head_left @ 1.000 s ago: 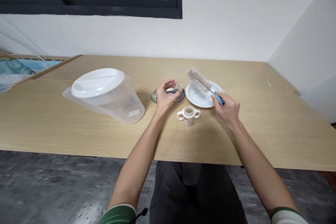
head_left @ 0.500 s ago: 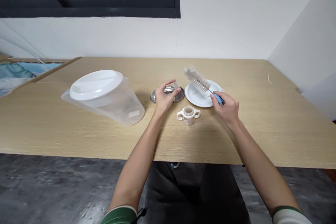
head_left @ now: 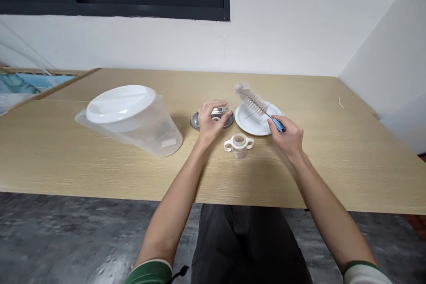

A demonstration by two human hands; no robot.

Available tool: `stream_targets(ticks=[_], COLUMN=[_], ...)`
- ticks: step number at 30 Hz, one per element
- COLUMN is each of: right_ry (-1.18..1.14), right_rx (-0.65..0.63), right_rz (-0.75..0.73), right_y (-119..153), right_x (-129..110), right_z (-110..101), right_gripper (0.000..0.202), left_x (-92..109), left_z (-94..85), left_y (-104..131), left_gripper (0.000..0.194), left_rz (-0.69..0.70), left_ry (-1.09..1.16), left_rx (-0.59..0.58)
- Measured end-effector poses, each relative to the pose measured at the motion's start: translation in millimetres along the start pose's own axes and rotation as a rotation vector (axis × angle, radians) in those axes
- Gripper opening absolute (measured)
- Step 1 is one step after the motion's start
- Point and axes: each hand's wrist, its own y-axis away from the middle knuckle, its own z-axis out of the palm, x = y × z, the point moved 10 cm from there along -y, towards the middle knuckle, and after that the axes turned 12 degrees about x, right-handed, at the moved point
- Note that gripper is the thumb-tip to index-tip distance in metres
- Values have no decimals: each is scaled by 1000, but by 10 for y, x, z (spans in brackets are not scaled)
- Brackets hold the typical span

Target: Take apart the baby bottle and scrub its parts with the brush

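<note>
The right hand [head_left: 289, 137] pinches the blue handle of a bottle brush [head_left: 258, 104], whose bristled end sticks up and away from it over a white plate [head_left: 256, 123]. The left hand [head_left: 209, 123] is curled over a small metal dish [head_left: 195, 121], fingertips pinched on a small clear cap [head_left: 226, 108] held just above the dish. Between and just nearer than both hands, a two-handled cup [head_left: 238, 144] stands upright on the surface [head_left: 100, 164]. Far off to the left hand's outer side lies a clear jug [head_left: 133, 120] on its side.

This looks like the cleaning of small cup parts: the next move probably calls for bringing bristles and cap together.

Against the earlier frames, both hands stay nearly where they were; the brush has hardly shifted.
</note>
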Motion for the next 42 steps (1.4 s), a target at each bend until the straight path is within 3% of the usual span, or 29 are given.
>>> stream_targets(ticks=[6, 14, 19, 24, 28, 33, 37, 42], right_ry=[25, 4, -6, -34, -25, -50, -79, -53], right_rx=[-8, 1, 9, 35, 11, -2, 25, -2], right_rz=[-3, 3, -16, -46, -38, -90, -151, -123], right_y=[-3, -3, 5, -4, -5, 9, 15, 15], right_x=[-1, 6, -17, -65, -67, -127, -200, -180], right_z=[12, 1, 4, -30, -14, -6, -39, -22], right_gripper=[26, 24, 23, 21, 23, 22, 18, 21], left_x=[-73, -312, -415, -509, -534, -508, -559, -621], left_z=[40, 236, 284, 347, 361, 377, 353, 321], left_y=[-8, 52, 89, 132, 147, 159, 159, 151], left_gripper=[29, 48, 58, 49, 43, 36, 22, 19], left_rz=[-94, -313, -453, -677, -792, -858, -917, -928], left_ry=[136, 351, 505, 719, 765, 844, 904, 873], left_rx=[-42, -172, -168, -163, -182, -181, -92, -65])
